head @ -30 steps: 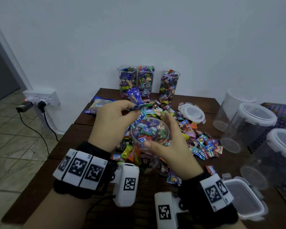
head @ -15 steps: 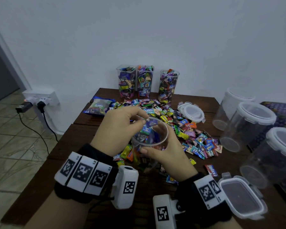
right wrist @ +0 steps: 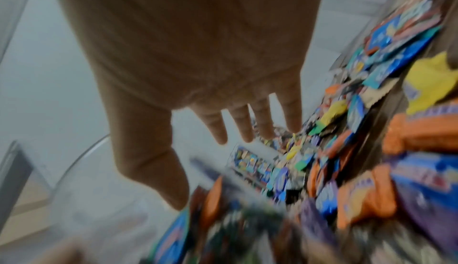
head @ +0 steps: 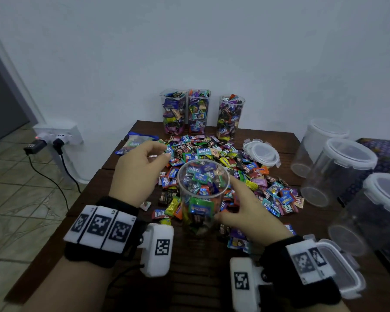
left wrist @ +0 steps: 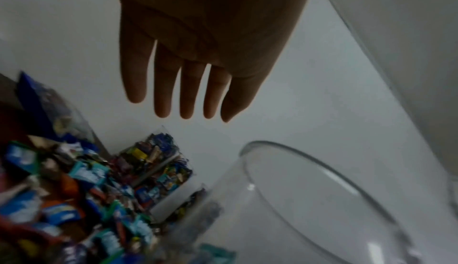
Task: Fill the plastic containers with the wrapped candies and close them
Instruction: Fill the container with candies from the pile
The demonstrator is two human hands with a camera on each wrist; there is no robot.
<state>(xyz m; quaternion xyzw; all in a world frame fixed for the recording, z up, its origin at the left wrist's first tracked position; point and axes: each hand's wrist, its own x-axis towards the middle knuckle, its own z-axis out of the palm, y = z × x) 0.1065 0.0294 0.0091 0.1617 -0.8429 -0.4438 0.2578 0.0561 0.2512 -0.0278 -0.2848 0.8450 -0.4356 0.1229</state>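
Note:
A clear round container, filled with wrapped candies nearly to its rim, stands upright on the dark wooden table. Behind and around it spreads a pile of loose wrapped candies. My left hand hovers just left of the rim over the pile, empty. In the left wrist view the left hand shows straight fingers above the container rim. My right hand lies against the container's right side, fingers straight, thumb by the wall. The blurred right wrist view shows the right hand open beside the candies.
Three candy-filled containers without lids stand at the back by the wall. Round lids lie stacked right of the pile. Several empty lidded containers lie at the right edge. A rectangular lidded box sits front right, a candy bag back left.
My left hand let its candies fall into the container and drew back to the left, empty. My right hand loosened its hold on the container and opened.

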